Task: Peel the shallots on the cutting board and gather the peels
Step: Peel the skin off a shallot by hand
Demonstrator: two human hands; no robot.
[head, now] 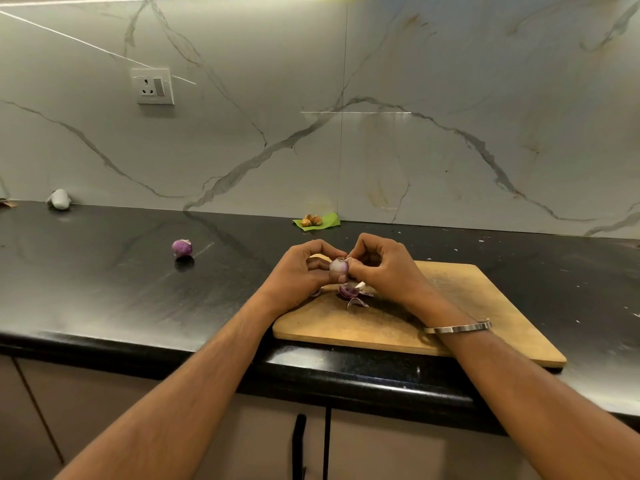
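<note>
At the bottom of the frame two bare forearms reach up from the lower corners over brown cabinet doors with a black handle (299,441), the arm on the right wearing a thin silver metal bangle (459,329). They cross the rounded front edge of the glossy black stone surface (104,289), and the right one passes over a worn rectangular wooden cutting board (485,306) that lies right of centre with its near right corner jutting past the edge. On the board, just below the hands, lie several curled purple-and-white shallot peels (353,294). Above them, in the middle of the frame, the left hand (304,268) grips a small pale, purple-tinged shallot (338,266) between curled fingers and thumb, held above the board's far left part. The right hand (381,265) meets it from the right, its curled fingers (356,268) pinching at the skin on the shallot's top and side. Left of centre, well apart from the board, a second, round purple shallot (181,247) sits on the bare surface. Farther back, against the wall, a green leaf carrying small brown pieces (315,221) lies just above the hands, and a pale grey lump (59,199) rests at the far left. Behind rises a white, grey-veined marble-look backsplash (450,98) with a white wall socket (154,85) in the upper left.
</note>
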